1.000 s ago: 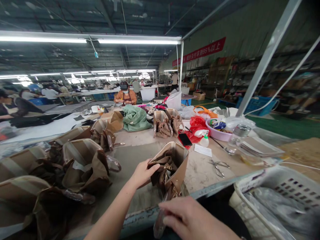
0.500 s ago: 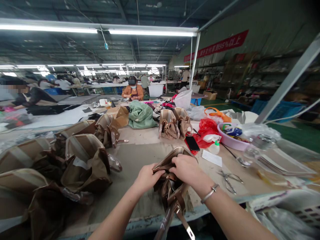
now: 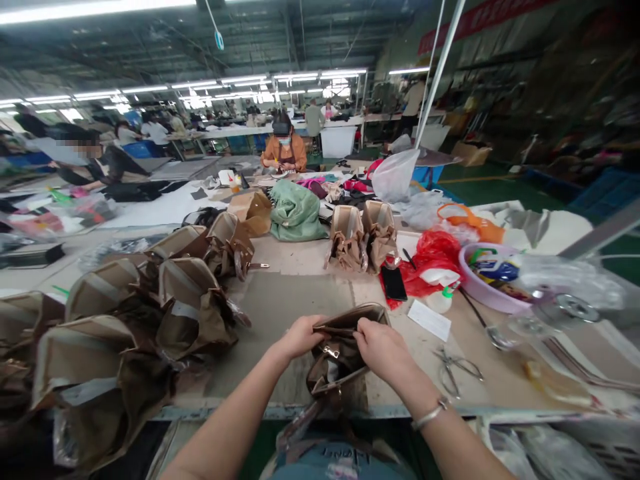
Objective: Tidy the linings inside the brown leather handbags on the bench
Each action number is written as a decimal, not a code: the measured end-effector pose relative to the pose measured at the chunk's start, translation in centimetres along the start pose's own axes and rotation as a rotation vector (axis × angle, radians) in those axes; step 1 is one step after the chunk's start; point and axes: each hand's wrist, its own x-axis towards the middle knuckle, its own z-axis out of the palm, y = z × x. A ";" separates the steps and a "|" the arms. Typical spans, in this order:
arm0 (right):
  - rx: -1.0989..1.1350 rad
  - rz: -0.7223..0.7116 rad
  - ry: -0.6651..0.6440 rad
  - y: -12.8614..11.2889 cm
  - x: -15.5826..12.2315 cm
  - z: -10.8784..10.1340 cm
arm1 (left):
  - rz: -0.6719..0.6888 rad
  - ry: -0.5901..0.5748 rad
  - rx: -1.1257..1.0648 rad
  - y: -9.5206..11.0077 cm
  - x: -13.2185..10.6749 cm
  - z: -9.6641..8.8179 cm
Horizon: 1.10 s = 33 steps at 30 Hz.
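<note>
A tan and brown handbag [image 3: 345, 353] stands at the near edge of the worktable [image 3: 295, 300], its straps hanging over the edge toward me. My left hand [image 3: 300, 335] pinches the left side of the bag's open top. My right hand [image 3: 383, 347] grips the right side of that opening, fingers curled over the rim. A metal bracelet circles my right wrist. The bag's gold clasp shows between my two hands.
Several similar brown bags [image 3: 150, 307] are piled at the left. Two more bags [image 3: 363, 237] stand mid-table beside a green bag [image 3: 296, 213]. Scissors [image 3: 457, 370], a phone [image 3: 393, 283], red plastic [image 3: 433, 257] and a pink basin [image 3: 487, 277] lie right. A seated person [image 3: 284, 148] works behind.
My right hand came up from below the table edge and took hold of the bag's top beside my left. My view tilted down, and the bag now sits closer to the edge.
</note>
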 end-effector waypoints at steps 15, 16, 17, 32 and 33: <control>0.039 -0.077 -0.052 0.3 3.2 -0.9 | 0.009 0.083 -0.023 -0.4 1.8 -0.6; 0.038 -0.060 -0.052 0.3 3.4 -0.8 | 0.026 0.063 -0.019 -0.6 2.1 -1.0; 0.038 -0.042 -0.057 0.2 3.6 -0.7 | 0.037 0.044 -0.015 -0.8 2.4 -1.5; 0.006 0.080 0.040 0.6 6.2 -0.3 | 0.005 0.063 -0.122 -2.8 4.3 -1.8; 0.004 0.082 0.041 0.6 6.2 -0.3 | 0.002 0.072 -0.123 -2.7 4.3 -1.7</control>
